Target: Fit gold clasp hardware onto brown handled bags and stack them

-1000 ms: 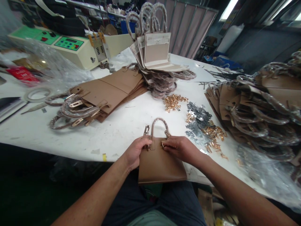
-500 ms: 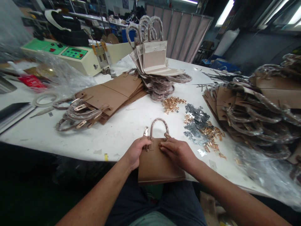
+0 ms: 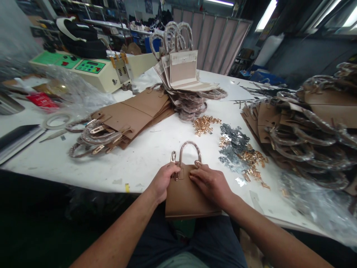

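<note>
A small brown bag panel [image 3: 186,197] with a wrapped loop handle [image 3: 190,149] lies at the near edge of the white table [image 3: 156,149], partly hanging over my lap. My left hand [image 3: 162,181] grips its upper left corner, thumb by a gold clasp [image 3: 173,158]. My right hand [image 3: 210,184] rests on the panel's top right, fingers pinched at the handle's right fitting. What those fingertips press is too small to make out.
Loose gold fittings [image 3: 205,124] and silver plates [image 3: 233,138] lie just beyond the bag. Stacks of brown panels with wrapped handles sit at left [image 3: 122,119], back centre [image 3: 182,74] and right [image 3: 306,123]. A cream machine with a green control panel [image 3: 89,69] stands at far left, tape roll [image 3: 57,120] near it.
My right hand has slid slightly left and down over the panel's top edge. The view has tipped a little; the bag and left hand stay put.
</note>
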Available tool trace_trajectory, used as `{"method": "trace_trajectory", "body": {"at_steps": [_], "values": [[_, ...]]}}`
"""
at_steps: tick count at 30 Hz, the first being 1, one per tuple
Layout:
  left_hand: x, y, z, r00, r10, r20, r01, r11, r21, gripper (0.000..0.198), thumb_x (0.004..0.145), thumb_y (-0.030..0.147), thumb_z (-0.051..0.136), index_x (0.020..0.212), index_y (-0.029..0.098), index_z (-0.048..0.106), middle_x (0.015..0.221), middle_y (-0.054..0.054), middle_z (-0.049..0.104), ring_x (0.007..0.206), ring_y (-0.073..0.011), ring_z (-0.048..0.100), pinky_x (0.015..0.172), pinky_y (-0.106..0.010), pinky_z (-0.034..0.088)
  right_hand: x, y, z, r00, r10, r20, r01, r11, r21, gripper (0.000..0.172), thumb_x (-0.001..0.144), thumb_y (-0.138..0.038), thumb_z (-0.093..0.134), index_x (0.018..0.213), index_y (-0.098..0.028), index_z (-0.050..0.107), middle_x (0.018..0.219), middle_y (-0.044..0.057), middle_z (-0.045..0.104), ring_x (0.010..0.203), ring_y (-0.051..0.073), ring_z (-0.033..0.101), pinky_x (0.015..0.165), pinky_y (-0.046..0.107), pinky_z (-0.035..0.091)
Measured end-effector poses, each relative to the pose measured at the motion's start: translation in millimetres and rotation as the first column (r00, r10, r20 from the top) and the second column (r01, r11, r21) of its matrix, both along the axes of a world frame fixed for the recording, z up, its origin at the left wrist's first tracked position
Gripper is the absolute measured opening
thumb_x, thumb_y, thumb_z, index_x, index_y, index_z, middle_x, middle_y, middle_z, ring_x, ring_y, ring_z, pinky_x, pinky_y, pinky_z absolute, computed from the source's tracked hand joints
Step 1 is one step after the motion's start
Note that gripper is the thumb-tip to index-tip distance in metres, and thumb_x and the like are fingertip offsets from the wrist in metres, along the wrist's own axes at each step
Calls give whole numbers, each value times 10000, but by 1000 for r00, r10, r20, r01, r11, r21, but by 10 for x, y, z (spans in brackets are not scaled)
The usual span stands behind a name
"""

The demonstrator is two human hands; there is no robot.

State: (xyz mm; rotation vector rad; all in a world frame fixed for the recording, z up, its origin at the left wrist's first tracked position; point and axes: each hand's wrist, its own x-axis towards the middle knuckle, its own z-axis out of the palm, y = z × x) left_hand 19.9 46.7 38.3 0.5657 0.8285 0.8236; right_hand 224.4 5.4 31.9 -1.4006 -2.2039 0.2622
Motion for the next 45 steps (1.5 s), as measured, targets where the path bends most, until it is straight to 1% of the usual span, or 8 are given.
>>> {"method": "trace_trajectory", "body": {"at_steps": [8, 16, 23, 26, 30, 38, 41, 45], "values": [[-14, -12, -60, 1000, 27, 0, -27, 1000, 4, 136, 677, 215, 721, 774, 173, 635, 678, 20, 631, 607, -142, 583, 639, -288, 474, -66, 106, 113, 982, 64, 179, -46, 994, -104, 155, 973, -199, 600, 961, -267, 739, 935, 40, 727, 852, 197, 685, 712, 267, 478], [-55, -54, 1, 1000, 3, 10, -3, 999, 50, 204, 681, 239, 758, 853, 153, 691, 720, -14, 698, 630, -165, 638, 630, -285, 499, -51, -19, 25, 979, -36, -202, 16, 995, -101, 269, 978, -249, 619, 1236, -287, 685, 1152, 47, 734, 1019, 212, 708, 902, 332, 563], [-151, -225, 41, 995, -19, 100, 7, 992, 126, 292, 707, 244, 773, 979, 147, 727, 830, -46, 761, 731, -192, 707, 731, -311, 553, 72, -582, 381, 956, -73, -284, 110, 987, 120, 294, 982, -214, 570, 1254, -288, 655, 1116, 69, 738, 966, 213, 722, 833, 336, 595], [-177, -304, 222, 995, 4, 95, -17, 990, 138, 281, 718, 240, 774, 980, 155, 722, 863, -56, 779, 766, -208, 724, 751, -329, 566, 78, -863, 472, 966, -120, -229, 159, 974, 159, 273, 973, -202, 571, 1215, -278, 672, 1007, 71, 722, 862, 206, 698, 761, 330, 587], [-132, -412, 667, 994, 75, 78, -86, 985, 149, 299, 697, 233, 766, 980, 165, 700, 845, -54, 784, 742, -228, 731, 728, -356, 575, -86, -1104, 397, 967, -191, -167, 215, 966, 143, 378, 896, -257, 683, 1273, -280, 650, 1235, 111, 680, 1080, 302, 667, 901, 460, 594], [207, -848, 1493, 940, 340, 24, -327, 880, 343, 229, 717, 297, 785, 892, 213, 664, 845, 2, 765, 823, -223, 728, 727, -309, 557, -743, -1111, 389, 902, -233, -363, 319, 927, 197, 1574, 375, -696, 951, 1646, -325, 99, 1646, 220, 295, 1416, 550, 392, 1094, 719, 423], [310, -970, 1711, 960, 273, 56, -272, 875, 401, 308, 712, 316, 807, 981, 235, 681, 912, -10, 766, 891, -238, 725, 738, -310, 554, -767, -1090, 654, 888, -192, -419, 294, 936, 195, 1379, 542, -516, 929, 1647, -325, 127, 1654, 188, 303, 1414, 507, 429, 1086, 652, 465], [402, -953, 1764, 991, 137, -8, -113, 849, 515, 454, 811, 409, 745, 1225, 237, 670, 1256, -83, 720, 1099, -263, 691, 861, -345, 556, -472, -1070, 1182, 842, -159, -516, 194, 981, 15, 801, 801, -196, 608, 1572, -282, 409, 1357, 102, 677, 1112, 313, 709, 930, 404, 589]]}}
